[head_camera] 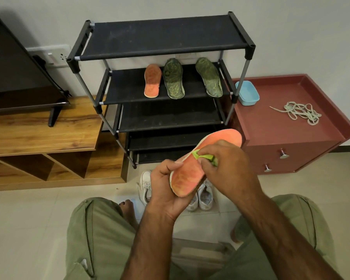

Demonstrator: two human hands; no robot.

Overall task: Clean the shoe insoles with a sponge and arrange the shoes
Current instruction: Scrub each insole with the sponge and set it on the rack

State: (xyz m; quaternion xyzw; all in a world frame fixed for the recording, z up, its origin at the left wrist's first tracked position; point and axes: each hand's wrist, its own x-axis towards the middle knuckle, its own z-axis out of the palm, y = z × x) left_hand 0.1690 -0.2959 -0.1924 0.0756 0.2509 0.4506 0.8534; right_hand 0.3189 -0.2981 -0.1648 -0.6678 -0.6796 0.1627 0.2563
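My left hand (166,186) grips the heel end of an orange insole (192,170), held tilted in front of the shoe rack. My right hand (224,166) pinches a green sponge (204,157) and presses it on the middle of that insole. On the rack's second shelf (129,85) lie another orange insole (152,81) and two dark green insoles (173,78) (209,77). White shoes (205,196) stand on the floor under my hands, partly hidden by them.
The black shoe rack (166,35) stands against the wall. A red cabinet (291,138) to its right carries a blue tub (247,93) and loose laces (300,112). A wooden TV unit (38,134) is at the left. My knees fill the foreground.
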